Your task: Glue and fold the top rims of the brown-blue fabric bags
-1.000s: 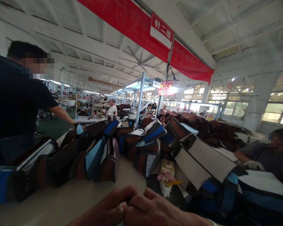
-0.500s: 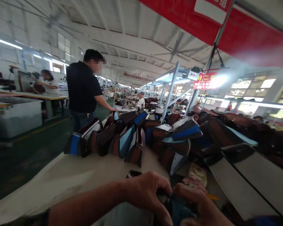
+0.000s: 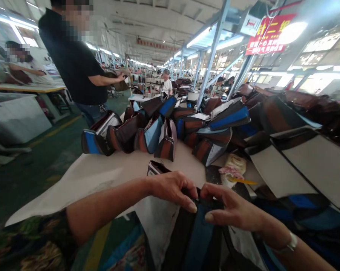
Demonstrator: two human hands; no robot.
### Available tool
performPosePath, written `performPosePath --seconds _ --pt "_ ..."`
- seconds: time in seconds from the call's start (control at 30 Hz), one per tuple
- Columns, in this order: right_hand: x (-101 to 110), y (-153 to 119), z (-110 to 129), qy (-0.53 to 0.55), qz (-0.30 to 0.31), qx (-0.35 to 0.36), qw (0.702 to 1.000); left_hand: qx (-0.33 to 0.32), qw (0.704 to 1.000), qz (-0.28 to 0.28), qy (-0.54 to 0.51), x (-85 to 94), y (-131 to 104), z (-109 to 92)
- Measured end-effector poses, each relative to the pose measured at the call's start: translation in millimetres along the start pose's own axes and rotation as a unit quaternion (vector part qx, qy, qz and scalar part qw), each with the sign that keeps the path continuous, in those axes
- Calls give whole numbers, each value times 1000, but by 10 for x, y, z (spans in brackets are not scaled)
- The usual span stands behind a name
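An unfinished bag (image 3: 199, 241) with black and blue stripes and a pale grey-white side stands in front of me at the near table edge. My left hand (image 3: 174, 190) pinches its top edge from the left, thumb bent over the dark part. Close beside it, my right hand (image 3: 235, 209) grips the same edge over the blue stripe with thumb and curled fingers. Just behind my left hand, the dark open rim of a bag (image 3: 157, 168) shows; whether it belongs to the held bag I cannot tell.
Several striped bags (image 3: 149, 131) stand in rows across the pale table (image 3: 124, 165). Stacked pale panels (image 3: 288, 169) lie on the right, with a yellow-handled tool (image 3: 245, 181) and a cloth roll (image 3: 236, 164) nearer. A person in black (image 3: 74, 56) stands beyond the table's left side.
My view has tilted down, so hands and held bag appear higher and clearer. My hands still grip the top edge. The person in black now holds a brownish piece.
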State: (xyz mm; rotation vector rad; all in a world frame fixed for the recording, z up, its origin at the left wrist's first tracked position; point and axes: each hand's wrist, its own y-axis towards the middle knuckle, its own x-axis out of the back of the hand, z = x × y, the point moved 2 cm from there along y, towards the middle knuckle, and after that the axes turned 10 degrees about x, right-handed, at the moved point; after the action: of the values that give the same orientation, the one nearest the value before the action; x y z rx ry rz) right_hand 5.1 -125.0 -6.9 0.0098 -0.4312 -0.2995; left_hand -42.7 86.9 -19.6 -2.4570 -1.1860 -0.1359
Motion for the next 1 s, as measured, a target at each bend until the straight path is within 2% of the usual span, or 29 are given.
performPosePath --seconds 0.17,0.3,0.4,0.53,0.63,0.8,1.0 --pt "-97 0 14 -16 -53 -8 998 -20 1000 20 2 0 27 -34" --pt "-156 6 -81 34 -98 -2 995 -14 999 -4 32 -15 36 -49" --pt "-187 13 -143 95 -99 0 991 -4 999 -23 42 -29 34 -36" --pt "-214 20 -156 153 -100 -7 983 14 1000 -21 16 -44 31 4" --pt "-230 20 -143 166 -106 -15 980 8 999 -26 17 -60 30 7" --pt "-254 18 -151 171 -120 -22 978 6 996 -76 54 -109 51 -5" --pt "-255 11 -170 177 -117 -23 977 -11 992 -90 84 -132 80 -13"
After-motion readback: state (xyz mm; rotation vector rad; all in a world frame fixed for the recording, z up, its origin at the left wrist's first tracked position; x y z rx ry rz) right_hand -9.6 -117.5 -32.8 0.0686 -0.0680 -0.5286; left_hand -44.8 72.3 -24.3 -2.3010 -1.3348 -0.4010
